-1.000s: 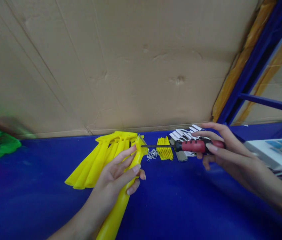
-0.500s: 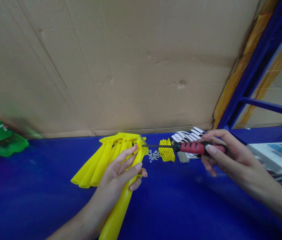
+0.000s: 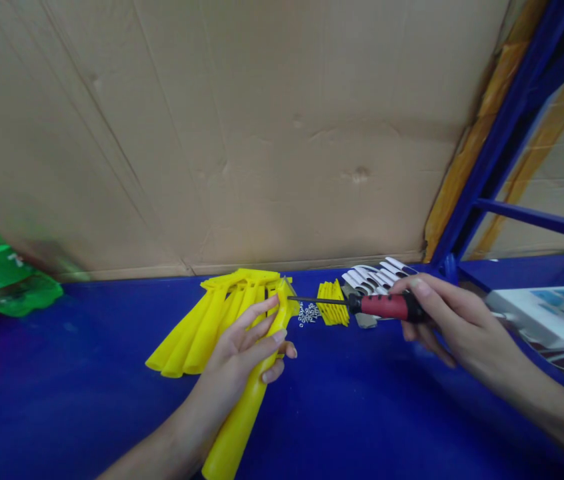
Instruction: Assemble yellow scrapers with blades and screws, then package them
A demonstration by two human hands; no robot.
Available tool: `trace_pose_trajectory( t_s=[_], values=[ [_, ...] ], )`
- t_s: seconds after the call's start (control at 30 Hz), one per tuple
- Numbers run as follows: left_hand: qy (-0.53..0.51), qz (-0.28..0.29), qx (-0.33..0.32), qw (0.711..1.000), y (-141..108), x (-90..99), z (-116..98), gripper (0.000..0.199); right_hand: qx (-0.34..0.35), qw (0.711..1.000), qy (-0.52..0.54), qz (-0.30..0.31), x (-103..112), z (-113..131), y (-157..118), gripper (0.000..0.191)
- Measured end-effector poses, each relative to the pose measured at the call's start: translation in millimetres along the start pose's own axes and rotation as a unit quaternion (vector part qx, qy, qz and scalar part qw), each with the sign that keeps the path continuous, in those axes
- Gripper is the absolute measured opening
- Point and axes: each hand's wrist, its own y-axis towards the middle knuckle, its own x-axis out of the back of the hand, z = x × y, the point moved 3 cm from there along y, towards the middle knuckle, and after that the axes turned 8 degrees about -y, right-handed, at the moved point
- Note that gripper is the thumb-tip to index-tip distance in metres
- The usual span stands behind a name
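My left hand (image 3: 257, 350) is wrapped round a yellow scraper-like handle (image 3: 237, 427), which slants up and away from me. A thin metal strip shows at its head. In my right hand (image 3: 442, 313) is a screwdriver (image 3: 385, 307) with a red and black grip, held level by the rear of the grip. Its dark shaft points left, and the tip meets the head of the yellow handle. Small metal screws or nuts (image 3: 308, 313) lie just behind the shaft. More yellow handles (image 3: 212, 320) rest fanned out beside my left hand.
A row of small yellow plates (image 3: 333, 303) and several white curved pieces (image 3: 377, 277) lie at the back of the blue table (image 3: 87, 373). A green bottle (image 3: 7, 273) is at far left, a white box (image 3: 537, 313) at right. Cardboard (image 3: 262, 133) stands behind.
My right hand's fingers have shifted on the screwdriver's grip, now farther back with the thumb higher. The tip stays at the head of the yellow handle. The view has moved slightly.
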Motion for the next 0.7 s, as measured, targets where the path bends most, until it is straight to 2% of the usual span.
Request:
trace_pose_trajectory(
  t_s=[0.1, 0.23, 0.3, 0.43, 0.63, 0.7],
  values=[
    [0.012, 0.014, 0.007, 1.0, 2, 2.3, -1, 0.073, 0.015, 1.0, 0.011, 0.018, -2, -1, 0, 0.037],
    [-0.003, 0.003, 0.011, 1.0, 4, 4.8, 5, 0.077, 0.05, 0.998, 0.026, 0.039, -3, 2, 0, 0.035],
    [-0.02, 0.001, 0.012, 1.0, 5, 4.4, 10, 0.079, 0.034, 0.999, 0.023, 0.016, -2, 2, 1, 0.03],
    [-0.026, 0.007, 0.008, 1.0, 4, 3.3, 13, 0.078, -0.021, 1.0, -0.002, -0.022, -1, -3, 1, 0.044],
    [-0.001, -0.017, 0.015, 1.0, -1, 0.7, 3, 0.084, 0.045, 0.999, 0.005, 0.023, 6, -1, -1, 0.03],
    [0.007, -0.017, 0.013, 1.0, -4, -2.7, 2, 0.086, 0.037, 0.999, 0.001, 0.02, 6, -1, 0, 0.024]
  ],
)
